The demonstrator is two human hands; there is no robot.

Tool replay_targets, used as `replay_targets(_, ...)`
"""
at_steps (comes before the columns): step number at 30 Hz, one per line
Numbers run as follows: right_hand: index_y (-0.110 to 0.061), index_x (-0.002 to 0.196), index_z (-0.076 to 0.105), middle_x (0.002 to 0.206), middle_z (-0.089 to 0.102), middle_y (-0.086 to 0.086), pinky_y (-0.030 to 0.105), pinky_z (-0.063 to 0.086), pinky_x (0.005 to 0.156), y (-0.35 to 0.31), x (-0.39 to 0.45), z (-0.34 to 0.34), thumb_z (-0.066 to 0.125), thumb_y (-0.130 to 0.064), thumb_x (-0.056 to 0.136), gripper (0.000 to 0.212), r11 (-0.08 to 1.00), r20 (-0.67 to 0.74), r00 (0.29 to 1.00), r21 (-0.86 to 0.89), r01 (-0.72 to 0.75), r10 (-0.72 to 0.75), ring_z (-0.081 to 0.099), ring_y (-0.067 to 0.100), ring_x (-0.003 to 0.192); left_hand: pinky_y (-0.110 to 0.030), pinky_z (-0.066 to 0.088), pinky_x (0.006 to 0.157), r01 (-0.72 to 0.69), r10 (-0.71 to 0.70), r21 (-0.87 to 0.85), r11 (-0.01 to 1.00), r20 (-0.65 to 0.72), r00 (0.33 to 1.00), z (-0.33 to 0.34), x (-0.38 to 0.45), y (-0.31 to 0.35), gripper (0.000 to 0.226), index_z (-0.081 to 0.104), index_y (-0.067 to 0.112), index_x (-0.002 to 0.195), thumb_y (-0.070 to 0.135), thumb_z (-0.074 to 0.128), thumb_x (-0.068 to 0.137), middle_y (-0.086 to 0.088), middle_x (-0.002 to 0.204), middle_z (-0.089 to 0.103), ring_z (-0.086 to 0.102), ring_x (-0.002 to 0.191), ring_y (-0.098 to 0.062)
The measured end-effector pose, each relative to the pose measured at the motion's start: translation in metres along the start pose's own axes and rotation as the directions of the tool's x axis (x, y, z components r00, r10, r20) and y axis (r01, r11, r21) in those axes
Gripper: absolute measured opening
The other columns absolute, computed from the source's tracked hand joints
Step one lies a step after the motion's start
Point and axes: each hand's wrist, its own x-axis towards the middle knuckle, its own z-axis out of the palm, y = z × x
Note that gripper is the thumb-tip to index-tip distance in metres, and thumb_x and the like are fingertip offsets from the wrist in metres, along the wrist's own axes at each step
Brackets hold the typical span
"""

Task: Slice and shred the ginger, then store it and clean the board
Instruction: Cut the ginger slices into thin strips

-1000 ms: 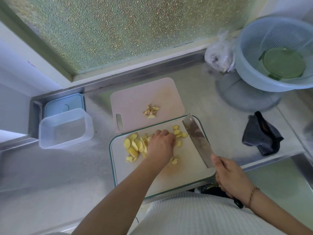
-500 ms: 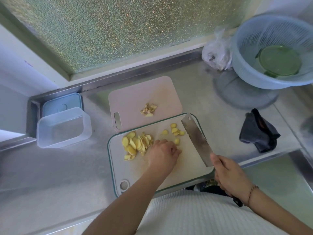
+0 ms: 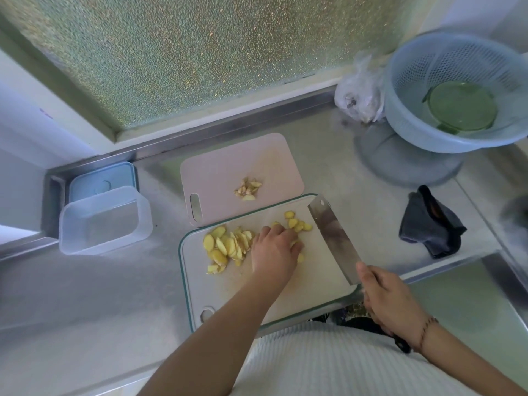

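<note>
Nearest the camera, the right hand (image 3: 393, 302) is gripping a cleaver (image 3: 333, 238) with its fingers wrapped round the handle, which is mostly hidden under the hand; only a dark butt end is showing past the wrist. The blade is lying along the right edge of the white cutting board (image 3: 320, 284) with the teal rim. The left hand (image 3: 275, 248) is resting palm down on this board with its fingers curled over some ginger; whether they are pinching a piece cannot be told, since the hand is covering what lies beneath. A pile of ginger slices (image 3: 225, 245) is sitting just left of that hand, and a few loose slices (image 3: 297, 222) are lying between the fingertips and the blade. Behind, a pinkish cutting board (image 3: 228, 167) is partly tucked under the white one and is carrying a small heap of ginger trimmings (image 3: 248, 187). To the far left on the steel bench (image 3: 85, 295), a clear plastic container (image 3: 103, 221) is holding nothing visible, with its blue lid (image 3: 100, 178) just behind it. A dark cloth (image 3: 431, 222) is lying crumpled at right. Farthest back, a blue colander (image 3: 457, 92) is holding a green round lid (image 3: 463, 107), and a clear plastic bag (image 3: 360, 95) is touching it, its contents too blurred to name.
</note>
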Motion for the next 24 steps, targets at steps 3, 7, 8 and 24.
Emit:
replay_targets(3, -0.014, 0.063, 0.039, 0.044, 0.036, -0.006, 0.017, 0.026, 0.037, 0.0, 0.0, 0.0, 0.03, -0.065, 0.081, 0.054, 1.0, 0.002, 1.0, -0.019, -0.004, 0.004, 0.034, 0.006, 0.035, -0.038, 0.047, 0.072, 0.024, -0.024, -0.041, 0.999, 0.011, 1.0, -0.004, -0.001, -0.002, 0.009, 0.074, 0.015, 0.084, 0.024, 0.073, 0.082, -0.004, 0.078, 0.069, 0.06, 0.08, -0.032)
replay_targets(7, -0.014, 0.064, 0.04, 0.045, 0.037, -0.005, 0.023, 0.028, 0.04, 0.002, 0.0, 0.001, 0.031, -0.064, 0.083, 0.054, 1.0, 0.007, 1.0, -0.025, -0.002, 0.002, 0.034, 0.005, 0.036, -0.036, 0.043, 0.068, -0.002, 0.002, 0.026, 1.0, -0.006, 1.0, -0.012, 0.0, -0.016, 0.004, 0.073, 0.01, 0.084, 0.012, 0.074, 0.081, -0.008, 0.07, 0.068, 0.06, 0.075, -0.034)
replay_targets(8, -0.013, 0.065, 0.041, 0.044, 0.037, -0.006, 0.023, 0.028, 0.039, 0.003, 0.0, 0.002, 0.031, -0.065, 0.082, 0.056, 1.0, 0.011, 1.0, -0.023, -0.005, 0.005, 0.033, 0.005, 0.036, -0.038, 0.044, 0.07, -0.021, 0.021, 0.054, 0.998, 0.008, 1.0, -0.014, 0.002, -0.018, 0.006, 0.073, 0.009, 0.088, 0.011, 0.072, 0.083, -0.01, 0.073, 0.069, 0.06, 0.079, -0.035)
replay_targets(24, -0.014, 0.064, 0.04, 0.041, 0.037, -0.006, 0.014, 0.025, 0.032, -0.004, -0.007, 0.001, 0.033, -0.056, 0.089, 0.05, 1.0, 0.029, 0.999, -0.003, -0.016, 0.016, 0.034, 0.005, 0.032, -0.034, 0.054, 0.067, -0.363, 0.361, 0.085, 0.928, 0.041, 0.932, -0.024, -0.032, -0.051, 0.021, 0.074, 0.019, 0.081, 0.01, 0.087, 0.067, 0.001, 0.083, 0.066, 0.061, 0.076, -0.025)
